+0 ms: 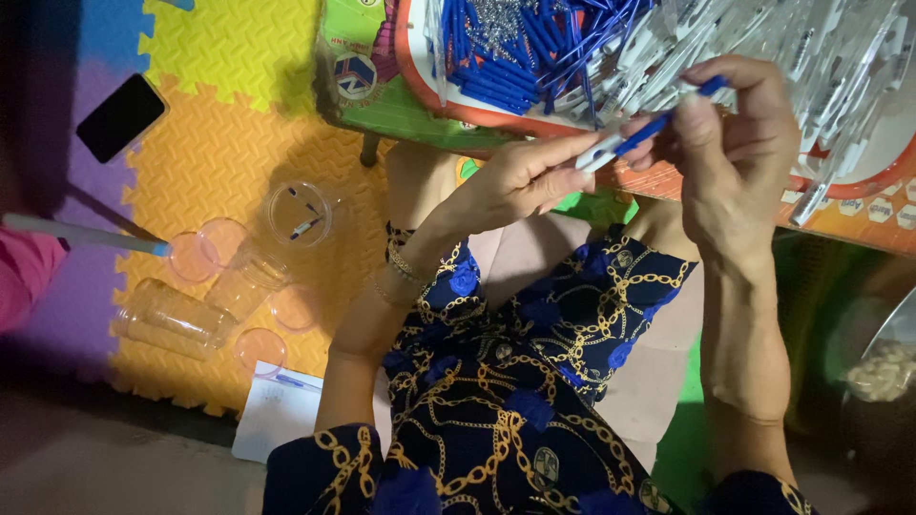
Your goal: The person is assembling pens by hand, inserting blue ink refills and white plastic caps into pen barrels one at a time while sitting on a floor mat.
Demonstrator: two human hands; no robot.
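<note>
- the right hand (739, 157) pinches the blue end of a pen (637, 133) between thumb and forefinger; the fingers are closed tight around it, near the blue cap at the top.
- the left hand (520, 181) holds the white end of the same pen, fingers curled lightly, thumb stretched along the barrel — so both hands grip one thin pen, held up in front of the tray.
- the pen looks light and stiff, a smooth plastic tube; i judge it a little slippery, and best taken near the two ends, as it is now, because the middle joint between white and blue parts could bend or come apart under pressure.
- just behind the hands there is a round tray with a red rim (420, 72), full of blue pen parts (506, 52) on the left and white pen barrels (811, 48) on the right, piled loosely.
- below the hands is the lap of the person, in a dark blue dress with gold chain pattern (515, 381); bracelets (405, 272) are on the left wrist.
- further left, on a yellow foam mat (219, 143), stand clear plastic cups (176, 315) and round lids — one cup (299, 215) holds a few small pieces.
- a black phone (121, 116) lies on the mat, well apart, and a white paper (277, 410) is near the knee.
</note>
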